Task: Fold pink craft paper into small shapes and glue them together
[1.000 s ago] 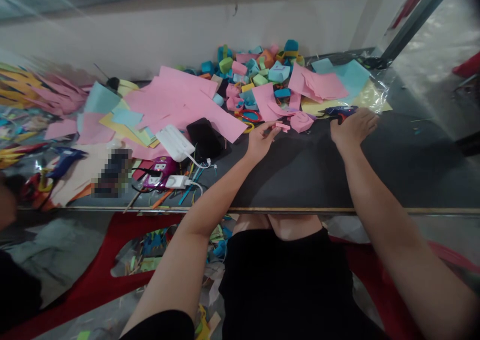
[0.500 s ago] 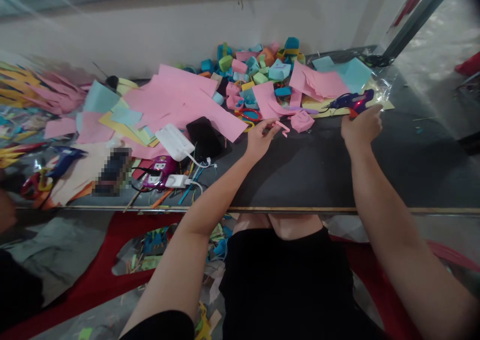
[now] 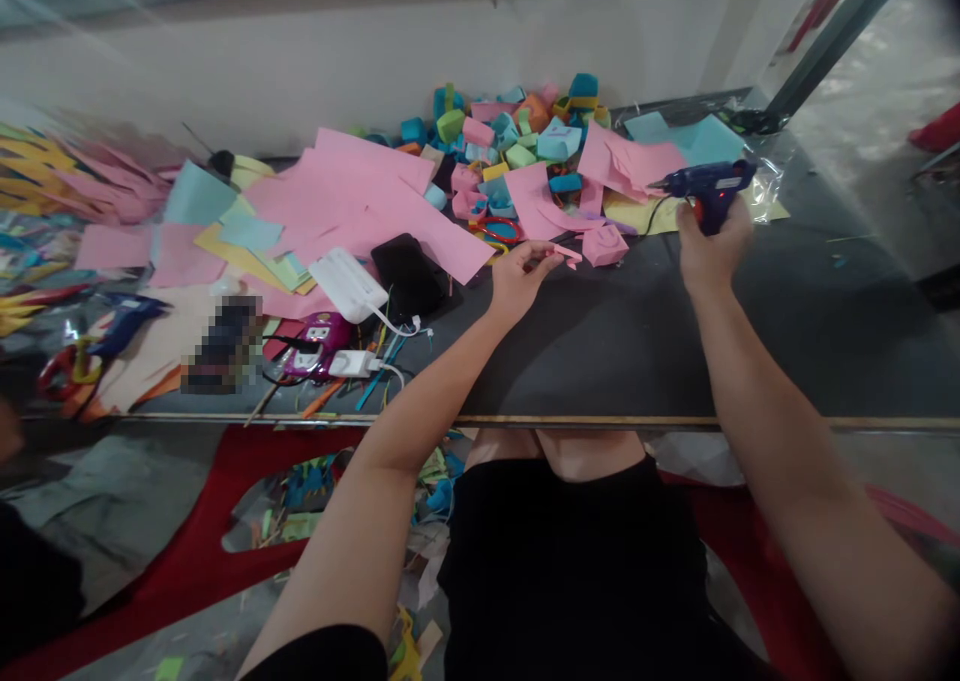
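Observation:
My left hand (image 3: pixel 519 279) is closed in a pinch on a small folded strip of pink paper (image 3: pixel 568 254). Just right of that strip, a small pink paper box (image 3: pixel 604 245) rests on the dark table. My right hand (image 3: pixel 714 245) is wrapped round the handle of a blue hot glue gun (image 3: pixel 709 183), raised over the table with its nozzle pointing left. A small red light shows on the gun's side. Red-handled scissors (image 3: pixel 501 229) lie behind my left hand, partly covered by paper.
Pink paper sheets (image 3: pixel 360 186) cover the table's left middle. A heap of small coloured paper boxes (image 3: pixel 517 141) sits against the wall. A white power bank (image 3: pixel 348 284), a black phone (image 3: pixel 409 273) and a purple power strip (image 3: pixel 321 346) lie left. Another glue gun (image 3: pixel 129 321) is farther left.
My right hand has lifted the glue gun off the table and gripped its handle, turning it more upright. The pink strip in my left hand has tilted slightly.

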Demonstrator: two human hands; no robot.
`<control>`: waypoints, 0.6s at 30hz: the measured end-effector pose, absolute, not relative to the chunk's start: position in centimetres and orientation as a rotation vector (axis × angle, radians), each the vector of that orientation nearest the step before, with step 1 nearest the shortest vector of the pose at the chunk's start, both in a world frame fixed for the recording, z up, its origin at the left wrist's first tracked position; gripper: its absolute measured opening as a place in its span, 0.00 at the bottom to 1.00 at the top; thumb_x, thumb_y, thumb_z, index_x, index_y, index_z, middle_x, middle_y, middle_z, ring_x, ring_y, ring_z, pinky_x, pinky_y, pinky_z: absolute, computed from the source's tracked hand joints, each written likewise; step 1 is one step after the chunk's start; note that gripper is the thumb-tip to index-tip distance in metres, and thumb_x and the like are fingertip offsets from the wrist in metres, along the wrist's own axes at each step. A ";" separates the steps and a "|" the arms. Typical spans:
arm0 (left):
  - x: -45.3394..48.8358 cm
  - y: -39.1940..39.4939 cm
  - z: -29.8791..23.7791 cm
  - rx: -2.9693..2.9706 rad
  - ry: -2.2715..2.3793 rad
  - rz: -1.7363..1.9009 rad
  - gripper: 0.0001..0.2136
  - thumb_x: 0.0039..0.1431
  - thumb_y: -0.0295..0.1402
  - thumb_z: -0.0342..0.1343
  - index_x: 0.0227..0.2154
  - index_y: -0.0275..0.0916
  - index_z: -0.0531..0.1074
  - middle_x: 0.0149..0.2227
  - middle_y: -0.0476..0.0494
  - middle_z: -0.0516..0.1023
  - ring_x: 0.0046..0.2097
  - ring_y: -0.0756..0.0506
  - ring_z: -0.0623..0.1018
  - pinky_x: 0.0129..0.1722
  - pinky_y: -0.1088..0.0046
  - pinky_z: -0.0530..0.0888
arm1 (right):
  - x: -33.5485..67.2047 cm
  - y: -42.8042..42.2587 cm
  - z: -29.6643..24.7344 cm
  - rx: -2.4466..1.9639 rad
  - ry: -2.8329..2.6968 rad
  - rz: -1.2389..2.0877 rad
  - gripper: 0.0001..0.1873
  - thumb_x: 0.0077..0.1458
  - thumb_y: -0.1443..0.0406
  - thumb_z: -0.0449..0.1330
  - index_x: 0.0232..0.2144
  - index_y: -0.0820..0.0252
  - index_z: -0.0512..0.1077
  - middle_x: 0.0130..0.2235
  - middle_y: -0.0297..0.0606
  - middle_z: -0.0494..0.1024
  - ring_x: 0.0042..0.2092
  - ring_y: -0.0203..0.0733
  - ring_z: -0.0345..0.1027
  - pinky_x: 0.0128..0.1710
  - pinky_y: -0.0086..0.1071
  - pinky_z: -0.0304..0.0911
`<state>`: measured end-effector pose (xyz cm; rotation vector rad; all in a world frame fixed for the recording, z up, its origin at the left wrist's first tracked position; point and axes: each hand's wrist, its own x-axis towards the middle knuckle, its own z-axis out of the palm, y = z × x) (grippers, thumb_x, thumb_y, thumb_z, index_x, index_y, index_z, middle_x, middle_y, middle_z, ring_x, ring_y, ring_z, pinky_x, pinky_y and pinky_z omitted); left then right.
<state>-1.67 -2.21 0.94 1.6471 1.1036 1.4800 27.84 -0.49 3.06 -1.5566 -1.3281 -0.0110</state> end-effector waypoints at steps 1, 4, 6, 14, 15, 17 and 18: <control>-1.7 -2.3 1.0 1.648 1.110 1.483 0.03 0.59 0.30 0.68 0.37 0.43 0.82 0.35 0.49 0.85 0.35 0.50 0.82 0.36 0.74 0.77 | 26.9 -1.1 3.3 -1.567 -1.312 -0.020 0.13 0.59 0.55 0.61 0.41 0.55 0.67 0.39 0.41 0.78 0.40 0.48 0.72 0.46 0.46 0.69; -1.8 -2.4 1.2 1.663 1.145 1.483 0.04 0.59 0.31 0.68 0.37 0.43 0.83 0.35 0.49 0.85 0.35 0.50 0.81 0.35 0.74 0.76 | 24.1 -3.0 4.1 -1.546 -1.431 0.004 0.12 0.57 0.55 0.65 0.40 0.52 0.71 0.35 0.36 0.78 0.38 0.48 0.74 0.44 0.47 0.71; -1.9 -2.5 1.3 1.702 1.173 1.482 0.04 0.59 0.32 0.68 0.38 0.44 0.83 0.35 0.49 0.85 0.35 0.50 0.81 0.34 0.74 0.75 | 23.1 -3.7 4.3 -1.521 -1.488 0.014 0.12 0.55 0.55 0.66 0.38 0.52 0.72 0.33 0.36 0.77 0.37 0.49 0.74 0.43 0.47 0.72; -2.0 -3.2 1.7 1.942 1.261 1.469 0.03 0.62 0.33 0.68 0.38 0.45 0.84 0.36 0.48 0.86 0.36 0.49 0.80 0.36 0.72 0.73 | 22.8 -3.4 3.5 -1.455 -1.625 0.011 0.12 0.54 0.57 0.66 0.38 0.54 0.72 0.35 0.40 0.77 0.40 0.52 0.75 0.45 0.48 0.72; -2.0 -3.2 1.7 1.962 1.264 1.460 0.03 0.63 0.33 0.68 0.38 0.45 0.84 0.36 0.48 0.86 0.36 0.49 0.80 0.36 0.72 0.73 | 22.8 -3.4 3.5 -1.454 -1.633 0.010 0.12 0.54 0.58 0.66 0.39 0.54 0.72 0.35 0.40 0.77 0.41 0.52 0.74 0.45 0.49 0.72; -2.1 -3.3 1.8 1.984 1.263 1.443 0.03 0.63 0.32 0.67 0.39 0.45 0.84 0.37 0.47 0.86 0.37 0.49 0.80 0.36 0.72 0.73 | 22.5 -3.7 3.8 -1.462 -1.654 0.014 0.11 0.54 0.58 0.65 0.39 0.53 0.72 0.36 0.41 0.77 0.41 0.53 0.74 0.45 0.49 0.72; -2.1 -3.2 1.8 1.985 1.260 1.438 0.03 0.63 0.32 0.67 0.39 0.45 0.84 0.38 0.47 0.86 0.37 0.49 0.80 0.36 0.71 0.72 | 22.4 -3.8 4.0 -1.481 -1.662 0.020 0.11 0.54 0.59 0.65 0.40 0.53 0.72 0.36 0.41 0.77 0.42 0.53 0.74 0.46 0.49 0.72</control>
